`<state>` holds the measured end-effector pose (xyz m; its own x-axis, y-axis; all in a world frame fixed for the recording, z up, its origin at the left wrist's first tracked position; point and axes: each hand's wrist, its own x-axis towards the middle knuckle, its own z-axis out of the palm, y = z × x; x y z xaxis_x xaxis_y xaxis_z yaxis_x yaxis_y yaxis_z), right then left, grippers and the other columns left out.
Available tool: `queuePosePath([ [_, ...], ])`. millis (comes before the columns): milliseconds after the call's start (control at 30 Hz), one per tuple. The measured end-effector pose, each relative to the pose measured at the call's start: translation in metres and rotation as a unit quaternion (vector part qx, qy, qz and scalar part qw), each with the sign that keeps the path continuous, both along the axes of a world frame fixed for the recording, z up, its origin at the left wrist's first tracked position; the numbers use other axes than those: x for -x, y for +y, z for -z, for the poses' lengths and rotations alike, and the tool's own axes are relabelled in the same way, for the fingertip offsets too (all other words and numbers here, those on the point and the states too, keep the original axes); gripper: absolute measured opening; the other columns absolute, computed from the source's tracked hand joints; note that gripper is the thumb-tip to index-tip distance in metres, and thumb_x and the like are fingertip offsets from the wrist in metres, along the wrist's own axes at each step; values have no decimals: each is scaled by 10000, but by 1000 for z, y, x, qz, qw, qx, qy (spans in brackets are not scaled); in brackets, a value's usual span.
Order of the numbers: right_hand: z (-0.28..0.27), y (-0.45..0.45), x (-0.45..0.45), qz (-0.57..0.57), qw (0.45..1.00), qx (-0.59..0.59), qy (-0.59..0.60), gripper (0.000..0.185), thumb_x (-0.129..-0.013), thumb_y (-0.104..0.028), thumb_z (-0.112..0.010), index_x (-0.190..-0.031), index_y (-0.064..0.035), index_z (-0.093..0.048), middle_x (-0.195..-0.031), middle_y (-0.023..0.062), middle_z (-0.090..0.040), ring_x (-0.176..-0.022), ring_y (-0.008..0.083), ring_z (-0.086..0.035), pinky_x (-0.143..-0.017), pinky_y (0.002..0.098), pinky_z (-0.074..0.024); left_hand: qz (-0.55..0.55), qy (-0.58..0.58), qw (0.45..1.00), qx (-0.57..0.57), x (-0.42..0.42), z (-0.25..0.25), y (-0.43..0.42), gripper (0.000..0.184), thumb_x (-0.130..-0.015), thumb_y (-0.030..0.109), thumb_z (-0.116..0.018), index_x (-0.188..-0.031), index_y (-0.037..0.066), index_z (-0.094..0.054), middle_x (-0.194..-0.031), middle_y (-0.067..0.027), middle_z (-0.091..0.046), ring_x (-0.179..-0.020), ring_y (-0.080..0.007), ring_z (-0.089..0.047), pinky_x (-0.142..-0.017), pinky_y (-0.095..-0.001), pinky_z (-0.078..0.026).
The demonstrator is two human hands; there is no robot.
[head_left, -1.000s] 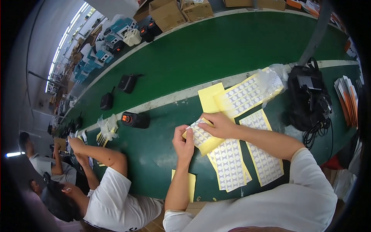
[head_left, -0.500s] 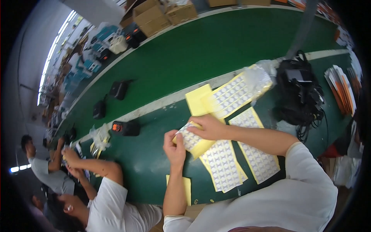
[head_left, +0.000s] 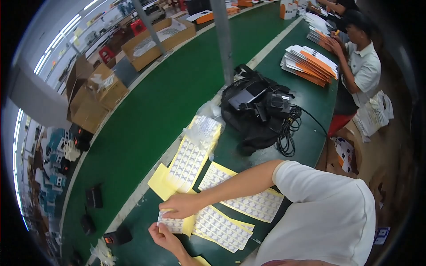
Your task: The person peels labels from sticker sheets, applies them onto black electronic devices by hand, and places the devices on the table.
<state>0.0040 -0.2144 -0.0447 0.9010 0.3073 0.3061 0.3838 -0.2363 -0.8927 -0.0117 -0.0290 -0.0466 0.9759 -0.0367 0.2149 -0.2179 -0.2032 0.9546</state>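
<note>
Low in the view, my left hand (head_left: 165, 238) pinches the near edge of a small yellow-backed sticker sheet (head_left: 174, 225). My right hand (head_left: 181, 205) is closed on the same sheet from above, its fingers bent over the upper edge. Just right of the hands lie overlapping sticker sheets (head_left: 222, 228), with another sheet (head_left: 255, 203) partly under my right forearm. Above the hands are a plain yellow sheet (head_left: 160, 181) and a stack of sticker sheets (head_left: 186, 164) partly covered by clear plastic (head_left: 205, 131).
A black bag (head_left: 248, 128) with devices and coiled cable (head_left: 289, 133) lies on the green table (head_left: 310, 146). Orange and white packets (head_left: 308, 65) are stacked beyond. Another person (head_left: 361, 66) sits at the upper right. Black devices (head_left: 117, 237) stand at lower left.
The view has swung to the right, bringing the packets and another person into sight, while the co-workers at the left have left the view. Both hands still hold the small sheet.
</note>
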Motion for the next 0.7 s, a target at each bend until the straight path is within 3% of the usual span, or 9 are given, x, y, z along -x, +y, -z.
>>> queuePosePath([
  [300,4,1,-1,3,1000,-13,-6,255,-920,-260,-536,-928,-6,-510,-755,226,-599,-747,409,-593,-619,465,-442,9,3,1000,-19,1,-6,-5,125,-966,105,-473,-1001,-14,-486,-899,-87,-570,-808,-121,-539,-702,-248,-455],
  [367,2,0,0,-16,999,-17,-22,265,-926,-257,-528,-918,6,-502,-739,226,-587,-747,410,-588,-622,464,-437,-42,-17,994,-101,9,-18,-10,274,-950,215,-553,-972,-58,-551,-850,-107,-551,-755,-170,-479,-663,-313,-436],
  [700,-1,-1,2,-10,999,-27,-25,278,-895,-272,-545,-896,6,-529,-754,246,-599,-757,431,-584,-649,489,-446,-24,-32,996,-84,3,-5,-1,306,-948,245,-561,-1002,-56,-541,-757,-90,-523,-674,-151,-458,-584,-286,-414],
])
